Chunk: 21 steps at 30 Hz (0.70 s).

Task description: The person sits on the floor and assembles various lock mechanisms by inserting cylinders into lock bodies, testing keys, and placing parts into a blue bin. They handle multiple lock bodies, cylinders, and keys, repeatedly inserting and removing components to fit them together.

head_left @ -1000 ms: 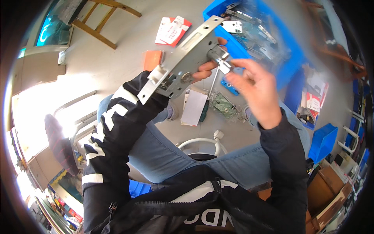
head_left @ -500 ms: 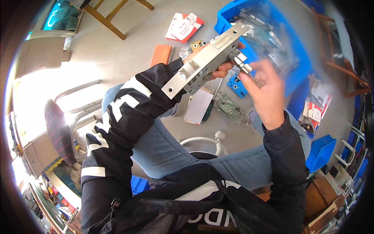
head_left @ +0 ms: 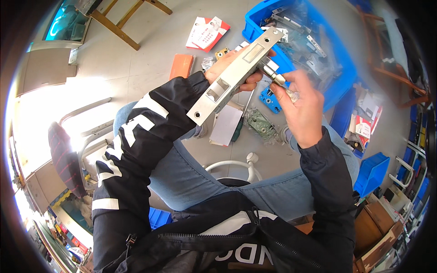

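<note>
A silver mortise lock (head_left: 232,77) is held up at a slant above my knees, its long faceplate turned toward me. My left hand (head_left: 223,64) is closed around it from behind, with fingertips showing past the lock case. A metal lock cylinder (head_left: 276,77) sticks out of the case on the right side. My right hand (head_left: 306,107) pinches the cylinder's outer end between thumb and fingers. Something shiny, which looks like keys (head_left: 293,95), shows by the right palm. How deep the cylinder sits in the case is hidden.
A blue bin (head_left: 339,86) with bagged metal parts stands at the far right. On the floor lie red-and-white booklets (head_left: 208,34), an orange box (head_left: 182,66), a blue lock part (head_left: 270,100), a bagged green part (head_left: 260,123) and a white sheet (head_left: 226,125). A smaller blue bin (head_left: 371,174) sits right.
The mortise lock has turned slightly, so its faceplate shows more squarely and less of its case side shows. My right hand has shifted a little left along with the cylinder.
</note>
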Each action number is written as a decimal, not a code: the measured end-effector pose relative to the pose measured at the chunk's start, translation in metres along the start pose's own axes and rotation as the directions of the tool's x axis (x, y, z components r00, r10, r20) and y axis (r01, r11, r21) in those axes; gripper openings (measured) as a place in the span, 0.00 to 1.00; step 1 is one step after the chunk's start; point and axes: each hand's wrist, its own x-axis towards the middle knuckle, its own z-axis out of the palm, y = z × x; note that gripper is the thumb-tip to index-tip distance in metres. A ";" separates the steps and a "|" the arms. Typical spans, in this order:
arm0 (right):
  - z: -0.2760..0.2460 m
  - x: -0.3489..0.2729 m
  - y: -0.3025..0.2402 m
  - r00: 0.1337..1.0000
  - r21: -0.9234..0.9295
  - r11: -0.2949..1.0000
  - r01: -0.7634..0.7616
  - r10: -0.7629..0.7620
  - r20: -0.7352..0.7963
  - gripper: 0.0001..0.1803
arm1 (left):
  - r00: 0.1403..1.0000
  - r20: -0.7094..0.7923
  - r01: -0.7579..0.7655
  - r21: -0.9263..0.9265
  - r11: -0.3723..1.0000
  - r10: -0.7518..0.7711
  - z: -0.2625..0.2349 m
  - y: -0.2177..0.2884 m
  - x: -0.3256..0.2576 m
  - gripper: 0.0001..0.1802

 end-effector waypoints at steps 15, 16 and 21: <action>-0.004 0.004 0.006 0.802 0.501 0.627 -0.597 0.444 0.400 0.16 | 0.987 -0.156 -0.017 0.145 0.989 0.040 0.012 0.009 -0.006 0.27; -0.003 0.003 0.005 0.870 0.426 0.766 -0.481 0.358 0.339 0.17 | 0.986 -0.161 -0.010 0.132 0.991 0.031 0.013 0.009 -0.006 0.27; -0.002 0.004 0.007 0.888 0.356 0.824 -0.440 0.340 0.310 0.15 | 0.983 -0.183 0.005 0.136 0.991 0.020 0.017 0.010 -0.006 0.26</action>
